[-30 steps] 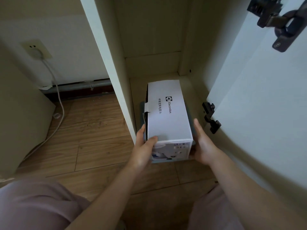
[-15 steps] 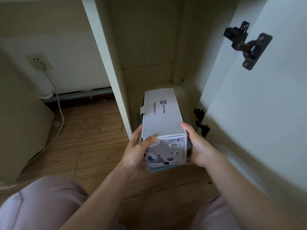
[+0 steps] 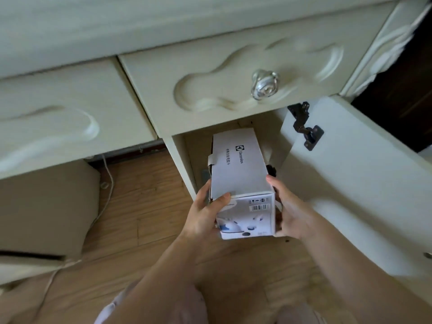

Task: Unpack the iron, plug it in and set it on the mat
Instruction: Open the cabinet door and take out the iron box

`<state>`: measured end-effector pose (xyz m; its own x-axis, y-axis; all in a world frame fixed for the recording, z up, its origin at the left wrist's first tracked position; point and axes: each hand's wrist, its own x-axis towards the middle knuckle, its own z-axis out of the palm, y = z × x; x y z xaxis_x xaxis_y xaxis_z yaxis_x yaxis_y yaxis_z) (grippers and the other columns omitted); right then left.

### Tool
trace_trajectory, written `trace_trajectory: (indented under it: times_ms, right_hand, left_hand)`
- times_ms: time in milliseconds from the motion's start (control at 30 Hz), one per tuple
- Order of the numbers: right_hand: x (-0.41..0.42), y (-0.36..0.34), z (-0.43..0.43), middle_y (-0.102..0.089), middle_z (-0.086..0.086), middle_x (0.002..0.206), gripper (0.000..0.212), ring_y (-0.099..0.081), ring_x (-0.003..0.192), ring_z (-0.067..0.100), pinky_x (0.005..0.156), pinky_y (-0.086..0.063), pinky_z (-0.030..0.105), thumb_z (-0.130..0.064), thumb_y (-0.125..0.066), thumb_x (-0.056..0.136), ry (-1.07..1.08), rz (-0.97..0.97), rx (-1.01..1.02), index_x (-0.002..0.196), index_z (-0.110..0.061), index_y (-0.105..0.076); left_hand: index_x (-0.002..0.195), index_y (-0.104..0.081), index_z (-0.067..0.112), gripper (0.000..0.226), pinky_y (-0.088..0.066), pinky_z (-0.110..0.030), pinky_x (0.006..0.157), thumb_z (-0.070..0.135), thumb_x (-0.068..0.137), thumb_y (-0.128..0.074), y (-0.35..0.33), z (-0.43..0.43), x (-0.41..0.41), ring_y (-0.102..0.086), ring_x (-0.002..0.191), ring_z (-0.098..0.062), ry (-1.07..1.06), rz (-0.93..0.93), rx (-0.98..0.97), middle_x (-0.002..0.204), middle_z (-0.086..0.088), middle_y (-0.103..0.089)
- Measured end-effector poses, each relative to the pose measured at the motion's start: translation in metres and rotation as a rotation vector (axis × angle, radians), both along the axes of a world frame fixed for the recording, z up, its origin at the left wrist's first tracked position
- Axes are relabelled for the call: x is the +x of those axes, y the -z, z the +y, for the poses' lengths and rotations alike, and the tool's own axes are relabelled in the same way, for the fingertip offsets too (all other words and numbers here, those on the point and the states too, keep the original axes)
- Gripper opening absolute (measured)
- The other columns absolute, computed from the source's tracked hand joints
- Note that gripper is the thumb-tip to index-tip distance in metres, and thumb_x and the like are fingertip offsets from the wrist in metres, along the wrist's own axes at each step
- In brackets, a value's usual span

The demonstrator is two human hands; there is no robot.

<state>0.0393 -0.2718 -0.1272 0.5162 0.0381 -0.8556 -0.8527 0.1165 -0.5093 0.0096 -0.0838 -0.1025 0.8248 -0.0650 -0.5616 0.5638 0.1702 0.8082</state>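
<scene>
Nearest, pale lilac cloth over the knees (image 3: 149,307), two bare forearms reaching forward above it. Left hand (image 3: 203,216) grips the box (image 3: 238,169) at its near left corner: thumb laid over the top edge, fingers wrapped round the side. Right hand (image 3: 288,216) clasps the near right side, thumb tip at the top edge, palm against the wall of the box. The box is white card and long, with a brand name along the top; a barcode and a picture of an iron are printed on the near end, and a small tab stands out on its left side. Its near end is out over the wooden floor (image 3: 145,206) and its far end sits in the mouth of the open cupboard (image 3: 189,148). Cannot tell whether the underside rests on anything. A grey-blue scrap shows low at the box's left, too hidden to name. The cupboard door (image 3: 350,183) is swung open to the right, with a dark hinge (image 3: 306,129) near its top. Left of the cupboard, a white cable (image 3: 108,178) trails down across the floor beside a beige panel (image 3: 46,206). Above the cupboard is a cream drawer (image 3: 210,90) with carved swirls and a clear glass knob (image 3: 265,84), blurred. A second drawer (image 3: 58,127) lies to its left. Farthest, the worktop edge (image 3: 163,24) runs along the top.
</scene>
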Motion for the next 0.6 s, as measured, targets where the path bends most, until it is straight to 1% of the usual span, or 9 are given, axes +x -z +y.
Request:
trace_trajectory:
  times_ms: [33,67,133,167,267,333,467,533,600]
  right_hand:
    - [-0.003,-0.014,0.0,-0.064,0.01,0.112,0.078,-0.061,0.099,0.032,0.088,-0.05,0.05,-0.07,-0.07,0.054,0.012,0.014,0.001,0.114,-0.023,-0.057]
    - [-0.007,-0.028,-0.001,-0.064,0.01,0.112,0.073,-0.061,0.098,0.032,0.086,-0.05,0.048,-0.069,-0.068,0.058,0.014,0.024,-0.004,0.114,-0.023,-0.057]
    - [-0.015,-0.062,-0.001,-0.063,0.01,0.112,0.069,-0.06,0.097,0.031,0.078,-0.051,0.044,-0.068,-0.066,0.061,0.015,0.051,0.008,0.113,-0.023,-0.057]
    - [-0.02,-0.081,-0.001,-0.063,0.011,0.112,0.069,-0.06,0.097,0.032,0.074,-0.05,0.042,-0.068,-0.065,0.062,0.024,0.07,0.015,0.113,-0.022,-0.057]
    - [-0.035,-0.128,-0.001,-0.063,0.012,0.112,0.071,-0.06,0.097,0.031,0.071,-0.05,0.04,-0.069,-0.064,0.061,0.036,0.101,0.013,0.112,-0.021,-0.058]
    - [-0.044,-0.158,-0.003,-0.063,0.013,0.111,0.072,-0.061,0.099,0.032,0.075,-0.052,0.041,-0.069,-0.066,0.057,0.043,0.113,0.005,0.11,-0.021,-0.059]
    - [-0.063,-0.211,-0.008,-0.063,0.014,0.101,0.064,-0.059,0.101,0.033,0.092,-0.048,0.047,-0.069,-0.066,0.06,0.055,0.167,-0.019,0.098,-0.018,-0.058]
    - [-0.081,-0.233,-0.011,-0.062,0.016,0.104,0.063,-0.057,0.104,0.034,0.096,-0.045,0.051,-0.068,-0.066,0.062,0.064,0.203,-0.018,0.099,-0.018,-0.056]
    - [-0.099,-0.251,-0.013,-0.062,0.017,0.107,0.067,-0.056,0.104,0.035,0.097,-0.044,0.053,-0.068,-0.066,0.061,0.061,0.222,-0.024,0.105,-0.018,-0.055]
  left_hand:
    - [0.131,-0.042,0.037,0.052,-0.059,-0.027,0.061,0.02,0.086,-0.062,-0.014,0.0,-0.003,-0.062,0.097,-0.019,-0.003,0.007,-0.001,0.113,-0.001,-0.061]
    - [0.132,-0.042,0.036,0.053,-0.06,-0.032,0.068,0.02,0.086,-0.062,-0.027,0.0,-0.006,-0.063,0.098,-0.021,0.003,0.02,0.0,0.113,-0.002,-0.061]
    - [0.135,-0.039,0.036,0.058,-0.057,-0.045,0.083,0.022,0.085,-0.064,-0.058,-0.001,-0.011,-0.061,0.104,-0.027,0.021,0.058,0.017,0.118,-0.004,-0.061]
    - [0.136,-0.038,0.036,0.059,-0.054,-0.049,0.087,0.023,0.085,-0.064,-0.075,-0.001,-0.014,-0.06,0.106,-0.028,0.029,0.079,0.023,0.119,-0.004,-0.06]
    - [0.136,-0.038,0.039,0.059,-0.05,-0.052,0.093,0.024,0.085,-0.064,-0.119,-0.003,-0.024,-0.062,0.106,-0.027,0.049,0.114,0.064,0.117,0.002,-0.063]
    - [0.134,-0.04,0.04,0.056,-0.05,-0.051,0.092,0.025,0.085,-0.063,-0.149,-0.003,-0.033,-0.062,0.106,-0.027,0.071,0.134,0.067,0.117,0.002,-0.064]
    - [0.133,-0.04,0.043,0.057,-0.048,-0.055,0.095,0.03,0.083,-0.064,-0.2,-0.005,-0.051,-0.063,0.105,-0.03,0.103,0.192,0.074,0.115,-0.001,-0.065]
    - [0.131,-0.041,0.042,0.055,-0.047,-0.056,0.095,0.027,0.083,-0.063,-0.224,-0.009,-0.063,-0.063,0.102,-0.032,0.115,0.228,0.086,0.112,-0.004,-0.065]
    - [0.124,-0.042,0.042,0.047,-0.047,-0.057,0.095,0.024,0.085,-0.061,-0.245,-0.013,-0.078,-0.062,0.099,-0.032,0.119,0.25,0.087,0.108,-0.005,-0.064]
